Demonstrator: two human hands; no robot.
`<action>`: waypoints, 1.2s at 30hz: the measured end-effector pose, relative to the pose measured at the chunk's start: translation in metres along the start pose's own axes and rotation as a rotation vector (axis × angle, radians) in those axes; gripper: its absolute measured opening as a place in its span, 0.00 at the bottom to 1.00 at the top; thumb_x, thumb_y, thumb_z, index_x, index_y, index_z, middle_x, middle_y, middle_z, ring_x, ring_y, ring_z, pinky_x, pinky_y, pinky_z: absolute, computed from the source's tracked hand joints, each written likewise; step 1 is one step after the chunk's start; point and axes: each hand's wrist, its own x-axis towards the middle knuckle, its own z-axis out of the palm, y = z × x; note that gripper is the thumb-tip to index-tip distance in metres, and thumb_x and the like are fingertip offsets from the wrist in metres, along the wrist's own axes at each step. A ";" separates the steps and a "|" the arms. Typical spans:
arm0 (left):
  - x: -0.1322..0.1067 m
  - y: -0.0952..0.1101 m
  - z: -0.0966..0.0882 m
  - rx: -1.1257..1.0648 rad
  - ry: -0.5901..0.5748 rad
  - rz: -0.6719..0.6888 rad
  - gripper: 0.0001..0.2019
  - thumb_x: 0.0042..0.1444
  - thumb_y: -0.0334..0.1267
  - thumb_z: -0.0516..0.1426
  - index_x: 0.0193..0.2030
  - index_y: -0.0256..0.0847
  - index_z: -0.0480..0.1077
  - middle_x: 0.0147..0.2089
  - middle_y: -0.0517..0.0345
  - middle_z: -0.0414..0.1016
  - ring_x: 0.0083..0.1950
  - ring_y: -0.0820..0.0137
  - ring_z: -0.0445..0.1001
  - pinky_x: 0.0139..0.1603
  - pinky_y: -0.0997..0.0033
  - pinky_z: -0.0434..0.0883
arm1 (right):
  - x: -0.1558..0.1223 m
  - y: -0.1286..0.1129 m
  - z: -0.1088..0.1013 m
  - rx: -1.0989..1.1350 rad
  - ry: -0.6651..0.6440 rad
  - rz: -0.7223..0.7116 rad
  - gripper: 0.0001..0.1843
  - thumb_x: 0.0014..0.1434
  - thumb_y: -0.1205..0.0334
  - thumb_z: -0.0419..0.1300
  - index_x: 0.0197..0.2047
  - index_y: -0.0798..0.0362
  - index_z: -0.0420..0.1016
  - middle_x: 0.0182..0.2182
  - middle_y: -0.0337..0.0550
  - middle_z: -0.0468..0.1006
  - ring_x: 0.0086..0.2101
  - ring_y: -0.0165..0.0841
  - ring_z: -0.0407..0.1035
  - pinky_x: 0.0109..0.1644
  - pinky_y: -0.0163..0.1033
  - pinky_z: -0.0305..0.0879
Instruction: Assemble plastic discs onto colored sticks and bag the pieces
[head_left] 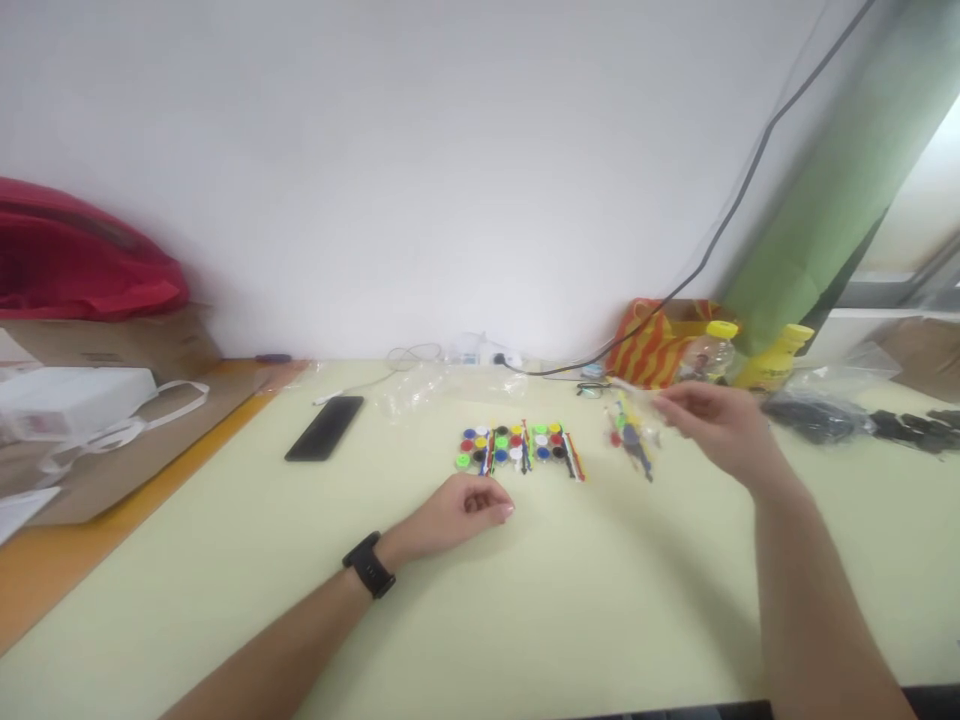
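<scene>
My right hand is closed in a pinch at the edge of a small clear pack. Coloured pots and thin sticks show through this pack, blurred by motion. Three similar packs lie side by side on the pale table: a left pack, a middle pack and a right pack. Each has small round pots with coloured lids beside a bundle of thin coloured sticks. Just in front of them my left hand rests on the table, its fingers curled in and nothing visible in them. A black watch is on that wrist.
A black phone lies to the left. Behind are clear plastic wrapping, glasses and a black cable. At the right stand a red-and-yellow bag and a yellow bottle. Cardboard covers the left side.
</scene>
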 end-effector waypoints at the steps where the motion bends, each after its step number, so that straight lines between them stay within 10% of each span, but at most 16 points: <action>1: 0.000 0.000 0.000 -0.002 -0.002 -0.004 0.16 0.63 0.50 0.61 0.41 0.38 0.79 0.34 0.56 0.76 0.35 0.71 0.70 0.36 0.72 0.65 | 0.001 0.010 -0.004 -0.095 0.084 -0.017 0.20 0.62 0.42 0.63 0.36 0.52 0.80 0.25 0.43 0.79 0.24 0.34 0.69 0.28 0.37 0.62; 5: -0.001 -0.001 0.000 -0.011 -0.002 -0.014 0.15 0.63 0.50 0.61 0.41 0.38 0.78 0.34 0.56 0.75 0.35 0.70 0.69 0.37 0.71 0.65 | -0.003 0.050 0.006 -0.634 0.180 -0.123 0.15 0.66 0.52 0.59 0.34 0.53 0.77 0.27 0.47 0.80 0.27 0.36 0.71 0.30 0.39 0.56; 9: 0.000 -0.001 0.001 -0.009 0.003 -0.023 0.15 0.63 0.50 0.61 0.40 0.39 0.78 0.34 0.57 0.74 0.35 0.70 0.68 0.36 0.71 0.64 | -0.021 0.077 0.039 -1.001 -0.295 -0.009 0.11 0.65 0.65 0.54 0.34 0.55 0.76 0.34 0.50 0.81 0.33 0.39 0.74 0.30 0.39 0.48; 22: 0.002 -0.013 0.005 -0.056 0.157 0.011 0.14 0.62 0.49 0.62 0.42 0.39 0.78 0.29 0.62 0.66 0.30 0.74 0.63 0.32 0.73 0.62 | -0.031 0.096 0.048 -1.014 -0.356 0.257 0.12 0.66 0.63 0.53 0.41 0.54 0.78 0.38 0.54 0.82 0.39 0.46 0.77 0.35 0.42 0.61; 29: 0.002 -0.015 0.003 0.034 0.419 0.122 0.11 0.64 0.46 0.61 0.41 0.39 0.76 0.27 0.63 0.64 0.28 0.74 0.61 0.30 0.72 0.59 | -0.036 0.052 0.057 -0.276 -0.068 0.234 0.16 0.65 0.50 0.58 0.47 0.51 0.77 0.36 0.47 0.83 0.34 0.42 0.77 0.40 0.46 0.70; 36: -0.008 0.009 0.014 0.173 0.377 0.383 0.12 0.60 0.39 0.64 0.49 0.43 0.71 0.44 0.54 0.74 0.43 0.66 0.72 0.46 0.65 0.71 | -0.054 -0.050 0.118 0.854 -0.811 0.213 0.18 0.66 0.45 0.62 0.47 0.49 0.67 0.51 0.48 0.79 0.26 0.29 0.73 0.35 0.40 0.72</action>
